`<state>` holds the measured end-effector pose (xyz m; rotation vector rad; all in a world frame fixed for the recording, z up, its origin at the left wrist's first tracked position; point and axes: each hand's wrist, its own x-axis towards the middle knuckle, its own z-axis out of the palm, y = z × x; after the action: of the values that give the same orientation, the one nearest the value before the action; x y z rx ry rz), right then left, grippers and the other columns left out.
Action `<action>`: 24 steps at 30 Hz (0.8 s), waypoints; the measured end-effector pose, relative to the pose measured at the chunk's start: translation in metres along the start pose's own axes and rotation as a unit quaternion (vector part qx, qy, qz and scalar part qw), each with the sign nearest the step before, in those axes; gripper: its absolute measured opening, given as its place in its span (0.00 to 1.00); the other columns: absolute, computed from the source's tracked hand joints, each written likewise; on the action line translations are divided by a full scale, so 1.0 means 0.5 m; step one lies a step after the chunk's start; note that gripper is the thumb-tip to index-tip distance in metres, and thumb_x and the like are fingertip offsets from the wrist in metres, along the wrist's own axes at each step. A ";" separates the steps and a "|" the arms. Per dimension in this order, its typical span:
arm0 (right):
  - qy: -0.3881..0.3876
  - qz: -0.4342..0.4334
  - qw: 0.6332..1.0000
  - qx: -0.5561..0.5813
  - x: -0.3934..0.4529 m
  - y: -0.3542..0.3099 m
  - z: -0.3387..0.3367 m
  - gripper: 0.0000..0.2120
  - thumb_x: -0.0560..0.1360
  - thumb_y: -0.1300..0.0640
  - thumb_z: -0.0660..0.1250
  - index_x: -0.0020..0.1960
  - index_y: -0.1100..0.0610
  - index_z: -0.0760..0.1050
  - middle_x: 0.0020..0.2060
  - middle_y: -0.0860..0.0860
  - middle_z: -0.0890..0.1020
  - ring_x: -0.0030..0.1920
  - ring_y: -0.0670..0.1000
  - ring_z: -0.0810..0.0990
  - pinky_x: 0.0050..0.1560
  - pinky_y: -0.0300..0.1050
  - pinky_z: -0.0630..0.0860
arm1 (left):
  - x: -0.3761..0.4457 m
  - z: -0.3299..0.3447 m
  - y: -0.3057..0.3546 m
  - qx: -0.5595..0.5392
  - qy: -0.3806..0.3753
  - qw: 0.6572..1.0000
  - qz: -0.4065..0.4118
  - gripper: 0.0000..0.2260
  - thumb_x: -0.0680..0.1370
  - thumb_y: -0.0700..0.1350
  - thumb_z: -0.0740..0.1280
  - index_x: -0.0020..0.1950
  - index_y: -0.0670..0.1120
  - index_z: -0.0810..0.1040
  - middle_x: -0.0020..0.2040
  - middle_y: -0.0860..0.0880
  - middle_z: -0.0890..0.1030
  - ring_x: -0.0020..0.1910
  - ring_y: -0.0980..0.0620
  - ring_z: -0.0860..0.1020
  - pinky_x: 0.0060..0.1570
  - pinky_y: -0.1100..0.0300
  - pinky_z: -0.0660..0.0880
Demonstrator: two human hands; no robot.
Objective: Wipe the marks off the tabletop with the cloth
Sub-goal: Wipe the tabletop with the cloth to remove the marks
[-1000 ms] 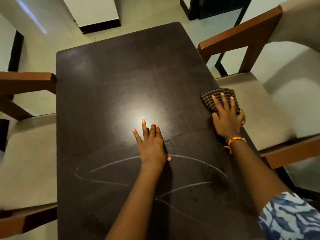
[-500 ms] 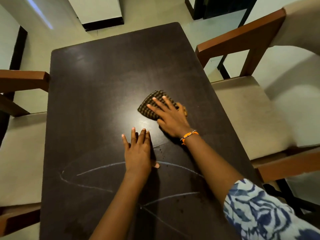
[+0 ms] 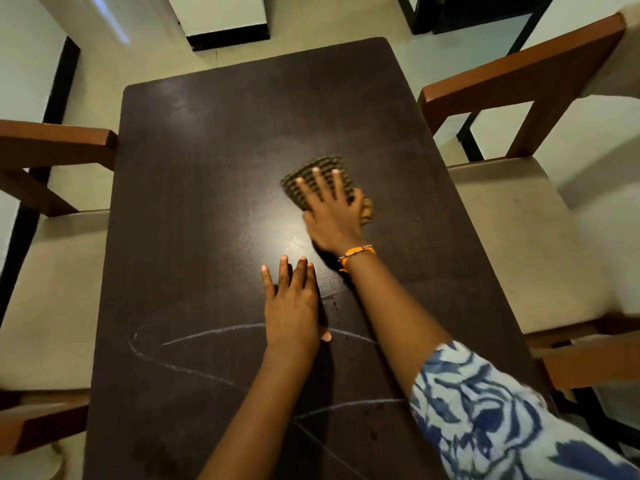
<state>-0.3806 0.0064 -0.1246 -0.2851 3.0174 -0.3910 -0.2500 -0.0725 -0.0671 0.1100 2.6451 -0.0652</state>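
Observation:
A dark brown rectangular tabletop (image 3: 207, 188) fills the middle of the head view. White chalk marks (image 3: 207, 336) curve across its near half. My right hand (image 3: 332, 216) presses flat on a checked brown cloth (image 3: 320, 166) near the table's centre, fingers spread over it. My left hand (image 3: 292, 306) lies flat on the table just nearer, fingers together, holding nothing, its palm over part of a chalk line. Small dark wet spots sit between the two hands.
A wooden armchair with a beige seat (image 3: 519, 237) stands against the table's right side. Another armchair (image 3: 48, 289) stands at the left side. Pale floor and a white block with a black base (image 3: 225, 26) lie beyond the far edge.
My right hand slid the cloth from the table's right edge leftwards to the centre, then a little back to the right. My left hand stayed flat in place.

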 end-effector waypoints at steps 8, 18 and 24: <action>-0.011 -0.076 0.997 -0.023 0.112 0.108 -0.031 0.27 0.76 0.48 0.56 0.74 0.42 0.55 0.76 0.48 0.53 0.76 0.54 0.49 0.67 0.63 0.54 | 0.001 0.003 0.001 0.016 -0.006 1.000 -0.003 0.49 0.70 0.58 0.70 0.77 0.44 0.40 0.78 0.46 0.42 0.76 0.41 0.37 0.68 0.42 0.30; 0.039 0.183 0.982 0.014 0.070 0.288 -0.073 0.27 0.79 0.50 0.55 0.76 0.45 0.51 0.77 0.51 0.50 0.76 0.59 0.45 0.69 0.67 0.48 | -0.001 0.005 0.003 0.021 0.001 1.000 -0.003 0.49 0.70 0.58 0.69 0.77 0.41 0.41 0.78 0.44 0.43 0.76 0.40 0.37 0.67 0.41 0.29; 0.001 0.010 1.000 -0.019 -0.069 0.086 -0.020 0.28 0.78 0.49 0.56 0.76 0.43 0.50 0.77 0.50 0.48 0.76 0.57 0.44 0.69 0.65 0.48 | -0.003 -0.002 0.011 0.036 0.002 0.999 0.001 0.48 0.71 0.57 0.69 0.77 0.41 0.42 0.78 0.44 0.45 0.76 0.40 0.38 0.68 0.39 0.31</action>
<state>-0.3554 0.0563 -0.1239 -0.2562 3.0300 -0.3340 -0.2488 -0.0672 -0.0656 0.1384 2.6466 -0.1604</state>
